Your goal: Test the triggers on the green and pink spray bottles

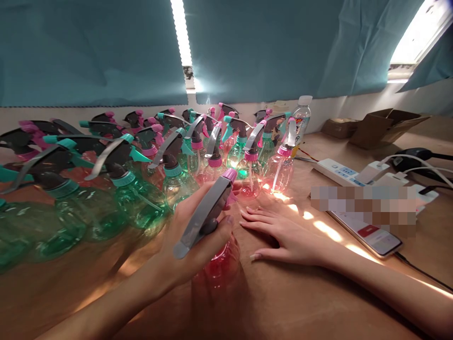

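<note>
My left hand [196, 222] is wrapped round the neck of a pink spray bottle [222, 259], just under its grey trigger head with a pink nozzle. The bottle stands on the brown table [283, 302] in front of me, its neck partly hidden by my fingers. To its right my right hand [283, 236] lies flat on the table, palm down with the fingers stretched out, holding nothing. Behind and to the left of my left hand stand several more spray bottles, among them a green spray bottle [138, 200] and a clear pink spray bottle [279, 170].
A clear drink bottle [302, 115] with a white cap stands behind the spray bottles. On the right are a white power strip [338, 172] with chargers and cables, a phone [378, 238], and an open cardboard box [384, 127]. A blue-green curtain [265, 47] hangs at the back.
</note>
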Available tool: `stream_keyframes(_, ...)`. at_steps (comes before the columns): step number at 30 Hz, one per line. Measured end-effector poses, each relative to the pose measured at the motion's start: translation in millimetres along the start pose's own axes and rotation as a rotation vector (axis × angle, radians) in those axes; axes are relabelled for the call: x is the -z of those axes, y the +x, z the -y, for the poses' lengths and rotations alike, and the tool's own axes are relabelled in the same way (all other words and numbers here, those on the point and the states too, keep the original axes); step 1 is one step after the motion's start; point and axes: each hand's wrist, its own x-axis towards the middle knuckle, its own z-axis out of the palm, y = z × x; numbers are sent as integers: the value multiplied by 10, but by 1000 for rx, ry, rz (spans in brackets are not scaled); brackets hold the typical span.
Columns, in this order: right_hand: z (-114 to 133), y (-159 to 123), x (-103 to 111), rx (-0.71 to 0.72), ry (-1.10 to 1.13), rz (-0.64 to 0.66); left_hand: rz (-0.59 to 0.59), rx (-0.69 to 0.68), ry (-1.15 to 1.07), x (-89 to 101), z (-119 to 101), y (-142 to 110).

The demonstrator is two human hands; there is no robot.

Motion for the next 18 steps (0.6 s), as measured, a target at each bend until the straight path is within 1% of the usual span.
stream_keyframes(5,1,4,0,6,-7,0,8,46,-25,-11,-32,18)
stream_keyframes(14,-8,1,3,0,-25,22,33,106,36,-30,-52,32)
stream_keyframes(18,-19,1,-9,15,0,3,-6,73,94,-59,-75,52)
